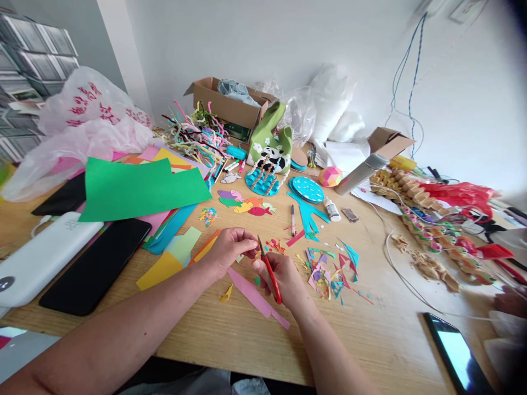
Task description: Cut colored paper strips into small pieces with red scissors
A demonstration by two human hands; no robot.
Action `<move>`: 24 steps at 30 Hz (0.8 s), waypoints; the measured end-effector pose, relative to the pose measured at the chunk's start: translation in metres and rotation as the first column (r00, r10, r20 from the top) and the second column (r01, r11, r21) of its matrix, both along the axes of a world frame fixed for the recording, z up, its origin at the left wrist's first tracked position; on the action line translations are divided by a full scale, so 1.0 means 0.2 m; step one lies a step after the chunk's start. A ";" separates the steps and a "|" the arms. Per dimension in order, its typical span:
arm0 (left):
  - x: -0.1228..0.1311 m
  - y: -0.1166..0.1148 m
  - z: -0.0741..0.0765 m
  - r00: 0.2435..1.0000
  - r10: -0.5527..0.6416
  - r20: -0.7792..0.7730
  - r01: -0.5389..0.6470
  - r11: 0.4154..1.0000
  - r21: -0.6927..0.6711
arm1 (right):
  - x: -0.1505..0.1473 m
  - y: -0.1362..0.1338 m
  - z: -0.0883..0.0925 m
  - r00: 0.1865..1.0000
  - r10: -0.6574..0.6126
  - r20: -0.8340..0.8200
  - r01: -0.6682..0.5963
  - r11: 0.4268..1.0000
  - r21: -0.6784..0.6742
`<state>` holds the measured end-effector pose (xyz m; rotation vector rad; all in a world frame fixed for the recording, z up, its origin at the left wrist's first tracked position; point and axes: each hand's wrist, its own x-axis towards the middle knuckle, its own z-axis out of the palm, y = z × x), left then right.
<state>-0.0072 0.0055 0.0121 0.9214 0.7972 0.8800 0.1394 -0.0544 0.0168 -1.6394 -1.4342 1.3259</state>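
My right hand (290,277) grips a pair of scissors (270,272) with red handles, their blades pointing up and away from me. Close beside the blade tips, my left hand (228,249) is closed in a pinch; whatever it holds is too small to make out. Below the hands lies a pink paper strip (253,299), with a small yellow scrap (226,293) near it. Beyond them are several coloured paper fish (260,211) and a little heap of tiny paper bits (208,216). Cut paper scraps (319,274) are scattered to the right.
Green paper (144,189) tops a stack at left, near a white power bank (49,258) and a black phone (96,266). Further back are pipe cleaners (197,134), a panda bag (269,145) and a metal bottle (362,173). Another phone (459,354) lies front right.
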 end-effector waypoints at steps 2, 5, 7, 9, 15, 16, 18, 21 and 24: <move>0.00 0.00 0.00 1.000 -0.002 -0.003 0.002 1.000 0.004 | 0.00 0.00 0.00 1.000 -0.004 0.014 0.004 1.000 0.007; 0.00 0.00 0.00 1.000 -0.005 -0.004 0.005 1.000 0.006 | 0.00 0.00 0.00 0.999 0.000 0.042 -0.001 1.000 0.025; 0.00 0.00 0.00 1.000 -0.008 -0.005 0.008 1.000 0.003 | 0.01 0.00 -0.01 0.998 0.007 0.064 -0.010 0.999 0.042; 0.00 0.01 0.00 1.000 -0.011 -0.003 0.011 1.000 -0.003 | 0.01 0.00 -0.02 0.997 0.006 0.081 -0.010 0.998 0.059; -0.02 0.04 -0.03 0.992 0.062 -0.109 -0.054 0.996 0.075 | 0.07 0.03 0.01 0.987 -0.132 0.087 0.126 0.990 0.071; -0.02 0.04 -0.03 0.983 0.081 -0.166 -0.059 0.989 0.134 | 0.09 0.04 0.03 0.981 -0.171 0.092 0.163 0.983 0.089; -0.02 0.05 -0.05 0.942 0.142 -0.303 -0.041 0.948 0.316 | 0.14 0.05 0.07 0.965 -0.237 0.109 0.223 0.966 0.127; -0.01 0.06 -0.09 0.833 0.297 -0.467 0.051 0.800 0.598 | 0.20 0.06 0.12 0.935 -0.326 0.140 0.302 0.938 0.169; 0.00 0.06 -0.14 0.753 0.386 -0.533 0.181 0.658 0.731 | 0.24 0.06 0.16 0.905 -0.396 0.155 0.367 0.912 0.185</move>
